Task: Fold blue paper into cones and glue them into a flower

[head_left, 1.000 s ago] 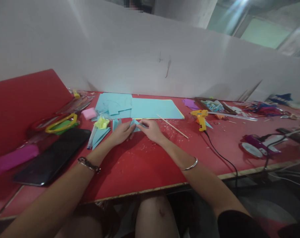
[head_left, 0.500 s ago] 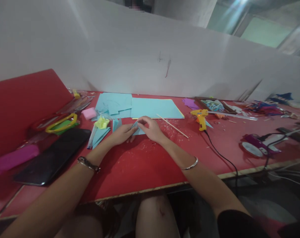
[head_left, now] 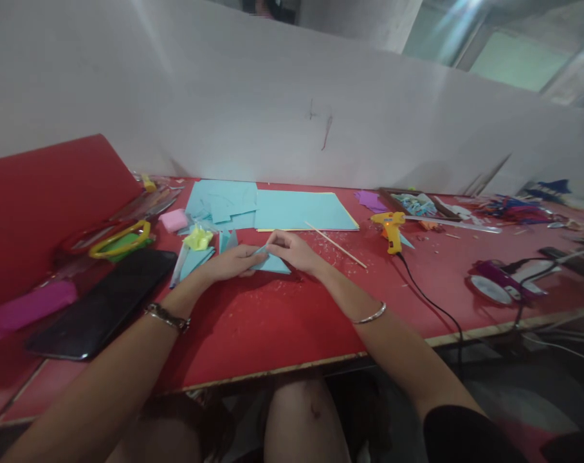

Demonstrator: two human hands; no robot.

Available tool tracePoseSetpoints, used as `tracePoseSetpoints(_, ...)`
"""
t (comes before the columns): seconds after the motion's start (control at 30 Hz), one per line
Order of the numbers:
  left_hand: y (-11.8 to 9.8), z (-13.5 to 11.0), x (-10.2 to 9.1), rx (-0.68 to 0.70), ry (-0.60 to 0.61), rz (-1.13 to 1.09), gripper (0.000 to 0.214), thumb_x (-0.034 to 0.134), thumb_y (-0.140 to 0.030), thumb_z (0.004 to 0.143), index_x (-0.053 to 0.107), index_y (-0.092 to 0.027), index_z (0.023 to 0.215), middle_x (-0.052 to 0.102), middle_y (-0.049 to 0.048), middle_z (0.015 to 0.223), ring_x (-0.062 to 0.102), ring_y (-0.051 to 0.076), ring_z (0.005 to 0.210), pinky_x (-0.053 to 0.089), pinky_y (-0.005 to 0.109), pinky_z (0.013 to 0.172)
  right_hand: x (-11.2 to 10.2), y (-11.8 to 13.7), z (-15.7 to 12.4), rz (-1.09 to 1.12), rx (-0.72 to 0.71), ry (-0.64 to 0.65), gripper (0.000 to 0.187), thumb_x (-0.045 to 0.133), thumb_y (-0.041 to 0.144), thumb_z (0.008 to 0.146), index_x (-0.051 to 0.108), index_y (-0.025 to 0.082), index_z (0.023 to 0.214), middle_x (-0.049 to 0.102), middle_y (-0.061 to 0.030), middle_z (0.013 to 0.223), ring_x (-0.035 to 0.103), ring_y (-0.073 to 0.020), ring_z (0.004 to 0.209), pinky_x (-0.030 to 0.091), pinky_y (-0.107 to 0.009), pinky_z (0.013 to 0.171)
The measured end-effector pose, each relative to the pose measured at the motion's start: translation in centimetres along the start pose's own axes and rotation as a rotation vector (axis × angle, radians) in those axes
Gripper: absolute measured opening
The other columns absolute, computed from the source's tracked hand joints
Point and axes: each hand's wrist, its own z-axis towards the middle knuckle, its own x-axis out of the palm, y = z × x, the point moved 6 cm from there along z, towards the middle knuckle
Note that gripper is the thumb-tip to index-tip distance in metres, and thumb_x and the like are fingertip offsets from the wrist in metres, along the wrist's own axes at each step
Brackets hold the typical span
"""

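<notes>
Two hands meet over one folded blue piece (head_left: 275,264), which sits between them just above the counter (head_left: 253,334). The left hand (head_left: 231,262) grips its left end, thumb on top and the other fingers partly hidden beneath. The right hand (head_left: 296,252) pinches its upper edge between thumb and fingertips; a pointed corner of the paper sticks out below that hand, toward the person.

Just beyond the left hand stand some blue folds (head_left: 228,240), upright. To the left of that hand are a yellow lump (head_left: 199,239) and, nearer, flat blue folds (head_left: 195,260); past them, a pink block (head_left: 173,220) lies farther back and a black tablet (head_left: 113,302) lies by the left forearm. Straight beyond both hands, blue sheets (head_left: 301,211) are spread toward the wall (head_left: 253,116).

A thin stick (head_left: 337,246) lies slantwise to the right of the right hand, with pale scraps around it. Well apart on that same side, a glue gun (head_left: 392,231) rests on the counter, its cord (head_left: 429,292) running toward the near edge; beyond it are purple paper (head_left: 370,202) and a filled tray (head_left: 387,199).
</notes>
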Motion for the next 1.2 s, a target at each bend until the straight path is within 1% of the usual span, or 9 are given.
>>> tracePoseSetpoints(0.27,0.2,-0.2,-0.1,-0.041,0.000,0.048,0.041,0.038,-0.054,0.078,0.043,-0.017,0.060,0.039,-0.0049,0.049,0.033,0.008,0.045,0.028,0.021,0.045,0.3,0.3,0.0,-0.027,0.032,0.007,0.015,0.053,0.027,0.071,0.045,0.017,0.065,0.045,0.0058,0.062,0.043,-0.0072,0.059,0.035,-0.022,0.059)
tracePoseSetpoints(0.47,-0.2,-0.2,-0.6,-0.042,-0.043,0.051,0.044,0.040,-0.052,0.077,0.047,-0.016,0.052,0.042,-0.0039,0.041,0.035,0.006,0.037,0.026,0.020,0.041,0.4,0.3,0.1,0.015,0.009,-0.038,0.014,0.051,0.026,0.072,0.044,0.017,0.063,0.042,0.0069,0.057,0.040,-0.0059,0.052,0.032,-0.020,0.053)
tracePoseSetpoints(0.57,0.0,-0.2,-1.4,-0.116,-0.149,0.096,0.048,0.043,-0.052,0.076,0.047,-0.016,0.044,0.044,-0.0024,0.035,0.035,0.006,0.033,0.026,0.020,0.038,-0.1,-0.1,0.2,0.026,0.011,-0.092,0.014,0.050,0.026,0.073,0.042,0.018,0.064,0.040,0.0084,0.052,0.037,-0.0054,0.046,0.030,-0.019,0.047)
tracePoseSetpoints(0.73,0.8,-0.6,-3.5,-0.214,-0.447,0.071,0.042,0.053,-0.049,0.070,0.050,-0.017,0.043,0.039,-0.0042,0.030,0.034,0.007,0.030,0.024,0.020,0.036,-0.9,-0.3,0.2,-0.015,0.035,-0.186,0.015,0.048,0.025,0.075,0.041,0.019,0.063,0.042,0.0089,0.046,0.039,-0.0052,0.043,0.031,-0.018,0.046)
tracePoseSetpoints(0.83,1.4,-1.0,-4.4,-0.211,-0.612,-0.010,0.041,0.053,-0.047,0.069,0.044,-0.017,0.042,0.036,-0.0053,0.031,0.032,0.006,0.030,0.022,0.020,0.036,-0.4,-0.1,-0.1,-0.049,0.058,-0.088,0.017,0.050,0.026,0.075,0.043,0.018,0.061,0.047,0.0073,0.047,0.041,-0.0048,0.044,0.033,-0.018,0.047)
tracePoseSetpoints(0.9,1.4,-1.0,-4.6,-0.141,-0.663,-0.058,0.042,0.052,-0.045,0.069,0.039,-0.017,0.042,0.034,-0.0061,0.034,0.030,0.005,0.033,0.021,0.020,0.037,0.4,0.0,-0.3,-0.053,0.069,0.021,0.018,0.051,0.026,0.075,0.044,0.017,0.061,0.048,0.0066,0.048,0.041,-0.0046,0.045,0.033,-0.018,0.048)
tracePoseSetpoints(0.97,1.1,-0.9,-4.7,-0.066,-0.669,-0.091,0.042,0.052,-0.044,0.069,0.034,-0.017,0.042,0.030,-0.0068,0.037,0.027,0.004,0.036,0.020,0.020,0.038,0.9,0.1,-0.5,-0.047,0.076,0.090,0.017,0.051,0.025,0.075,0.045,0.017,0.061,0.049,0.0063,0.049,0.042,-0.0047,0.046,0.033,-0.018,0.049)
tracePoseSetpoints(1.07,0.9,-0.9,-4.6,-0.038,-0.667,-0.106,0.042,0.052,-0.045,0.068,0.033,-0.017,0.043,0.027,-0.0068,0.040,0.026,0.005,0.039,0.020,0.020,0.040,0.9,0.2,-0.6,-0.049,0.066,0.076,0.017,0.051,0.025,0.076,0.045,0.017,0.061,0.047,0.0065,0.049,0.041,-0.0047,0.046,0.032,-0.019,0.048)
tracePoseSetpoints(1.2,1.0,-0.6,-4.0,-0.080,-0.604,-0.108,0.034,0.056,-0.046,0.064,0.049,-0.015,0.052,0.046,-0.0034,0.049,0.040,0.008,0.048,0.032,0.022,0.047,0.2,0.2,-0.3,-0.058,0.023,-0.031,0.018,0.051,0.026,0.076,0.045,0.017,0.061,0.045,0.0071,0.048,0.038,-0.0045,0.045,0.031,-0.019,0.048)
